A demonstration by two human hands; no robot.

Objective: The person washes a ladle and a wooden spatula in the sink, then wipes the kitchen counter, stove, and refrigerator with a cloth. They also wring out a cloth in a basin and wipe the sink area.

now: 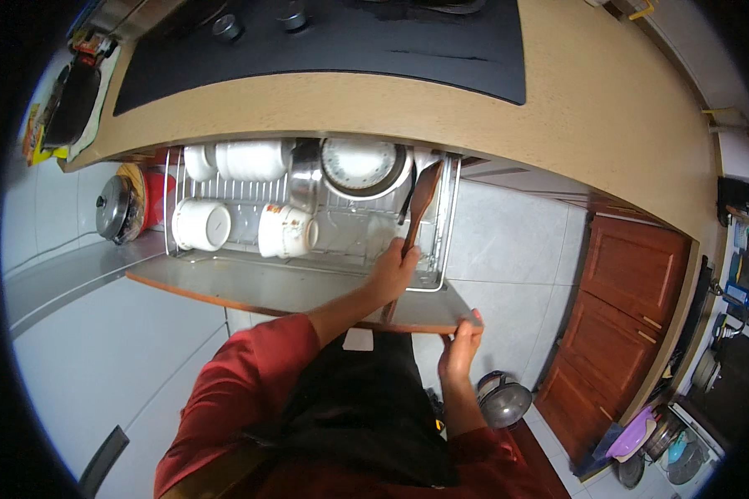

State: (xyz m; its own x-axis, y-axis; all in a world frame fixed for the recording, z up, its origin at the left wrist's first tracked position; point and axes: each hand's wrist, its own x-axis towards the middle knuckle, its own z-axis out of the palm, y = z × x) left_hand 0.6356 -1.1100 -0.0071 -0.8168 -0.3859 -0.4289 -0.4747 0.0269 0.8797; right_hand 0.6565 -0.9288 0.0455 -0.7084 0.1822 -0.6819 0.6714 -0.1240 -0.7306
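My left hand (392,269) is closed around the handle of a brown wooden spatula (422,196), whose blade points toward the counter. The spatula is over the right end of a wire dish rack (452,224) inside a pulled-out drawer (324,288). A dark-handled utensil (407,198) lies beside it. My right hand (462,349) grips the drawer front's right corner. In the rack, a white bowl (203,224) and a patterned white bowl (287,231) are tipped on their sides. Behind them are stacked white bowls (253,160), a metal container (306,178) and a plate with a patterned rim (359,163).
The wooden counter (599,112) with a black cooktop (349,50) overhangs the drawer's back. A lidded pot (113,209) is at the left. On the right floor stands a metal pot (504,399), near red-brown cabinets (624,312). A white appliance surface (118,362) lies left of me.
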